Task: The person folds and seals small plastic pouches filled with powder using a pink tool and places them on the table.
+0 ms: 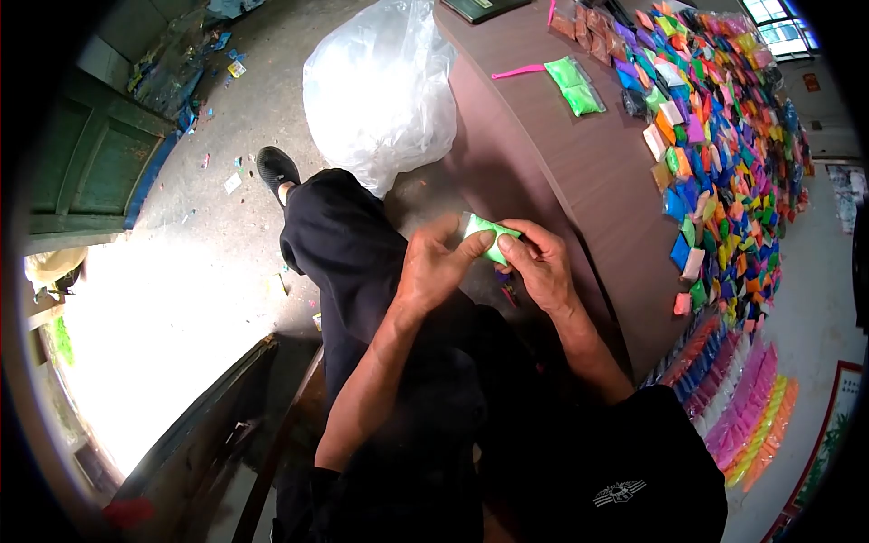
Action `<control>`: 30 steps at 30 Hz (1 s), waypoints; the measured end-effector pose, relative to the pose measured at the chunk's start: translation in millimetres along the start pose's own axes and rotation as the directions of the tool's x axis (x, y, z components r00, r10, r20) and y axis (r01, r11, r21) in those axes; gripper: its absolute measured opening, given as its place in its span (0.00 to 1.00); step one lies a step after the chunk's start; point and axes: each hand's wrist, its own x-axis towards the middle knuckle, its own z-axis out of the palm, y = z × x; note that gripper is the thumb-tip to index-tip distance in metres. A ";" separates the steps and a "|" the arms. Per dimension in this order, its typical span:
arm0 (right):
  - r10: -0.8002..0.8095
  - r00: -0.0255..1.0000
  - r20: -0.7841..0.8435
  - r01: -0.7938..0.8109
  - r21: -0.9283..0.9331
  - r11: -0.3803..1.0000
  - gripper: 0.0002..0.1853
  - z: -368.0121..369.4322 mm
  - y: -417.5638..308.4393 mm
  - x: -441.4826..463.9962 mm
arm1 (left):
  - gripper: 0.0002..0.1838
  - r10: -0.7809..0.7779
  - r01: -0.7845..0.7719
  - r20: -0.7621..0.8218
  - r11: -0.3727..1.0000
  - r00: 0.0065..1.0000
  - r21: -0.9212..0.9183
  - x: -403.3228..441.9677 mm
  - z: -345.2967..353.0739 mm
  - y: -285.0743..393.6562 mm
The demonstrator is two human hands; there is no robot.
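Above my lap, a small clear packet of bright green clay-like material (490, 233) is pinched between both hands. My left hand (433, 264) grips its left side with the thumb lying across the front. From the other side my right hand (541, 264) presses on it, thumb on the front face and fingers behind. Part of the packet is hidden by the thumbs. On the table to the right lie bright green packets (574, 86), with a thin pink plastic strip (518, 71) touching their left end.
The brown table (588, 172) runs along my right side, its edge near my right forearm. A large heap of small coloured packets (715, 172) covers its far part. Strips of packets (747, 407) hang at the near end. A big translucent plastic bag (380, 81) stands on the floor ahead.
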 end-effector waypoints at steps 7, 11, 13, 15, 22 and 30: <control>-0.112 0.991 -0.073 0.115 0.031 0.993 0.18 -0.1 2.7 3.4 | 0.14 -0.049 0.052 0.026 0.994 0.998 -0.095 -2.0 2.0 19.8; -0.051 0.997 -0.061 0.052 0.009 0.999 0.18 -0.2 2.2 0.5 | 0.13 -0.102 0.107 0.054 0.990 0.993 -0.096 -3.0 -2.0 13.7; -0.037 0.998 -0.051 0.037 0.002 0.999 0.18 -2.1 1.3 -0.1 | 0.12 -0.049 0.050 0.041 0.998 0.998 -0.028 -2.4 -1.4 9.6; -0.053 0.998 -0.045 0.051 -0.041 0.998 0.17 -5.8 -0.3 -1.3 | 0.12 -0.062 0.065 0.052 0.996 0.997 -0.054 -2.5 1.4 17.9; -0.050 0.997 -0.064 0.049 -0.029 0.998 0.16 -6.4 -11.7 -8.8 | 0.07 -0.137 0.139 0.025 0.958 0.990 -0.252 -4.4 9.9 18.4; -0.173 0.983 -0.058 0.170 -0.051 0.984 0.14 -30.0 -30.8 -17.3 | 0.08 -0.047 0.079 0.140 0.968 0.989 -0.236 6.8 20.6 51.1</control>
